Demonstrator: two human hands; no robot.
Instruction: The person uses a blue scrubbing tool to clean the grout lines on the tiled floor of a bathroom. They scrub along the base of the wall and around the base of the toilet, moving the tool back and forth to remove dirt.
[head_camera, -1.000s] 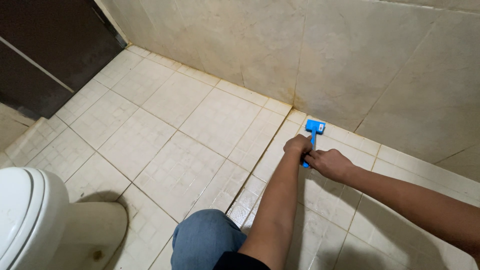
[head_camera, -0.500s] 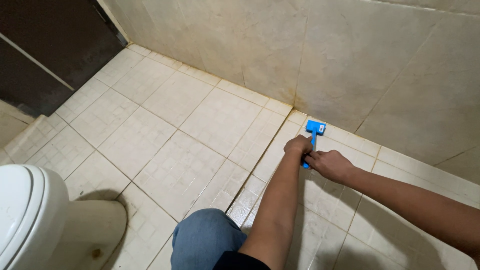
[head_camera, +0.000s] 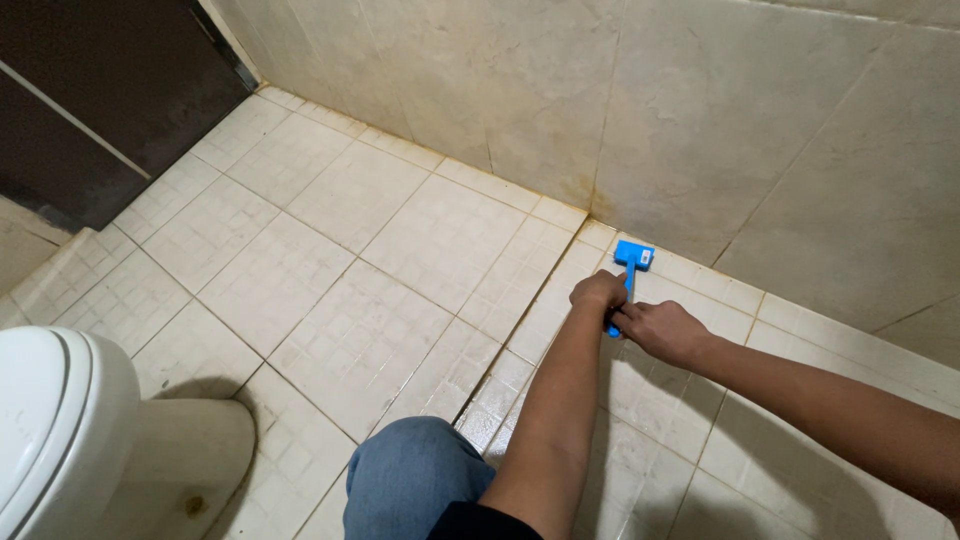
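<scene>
A small blue hand tool with a flat T-shaped head (head_camera: 632, 258) rests on the cream floor tiles (head_camera: 400, 250) close to the foot of the wall (head_camera: 700, 130). My left hand (head_camera: 597, 292) grips the upper part of its handle. My right hand (head_camera: 660, 330) holds the lower end of the same handle, right beside the left. Both arms reach forward from the bottom of the view. The tool's head lies about one tile short of the wall, on a grout line.
A white toilet (head_camera: 70, 440) stands at the lower left. My knee in blue jeans (head_camera: 410, 480) is at the bottom centre. A dark door (head_camera: 100, 90) fills the upper left corner. The wall tiles show brownish stains near the floor.
Both hands and the blue tool stay in almost the same spot by the wall. My right hand has shifted slightly along the handle.
</scene>
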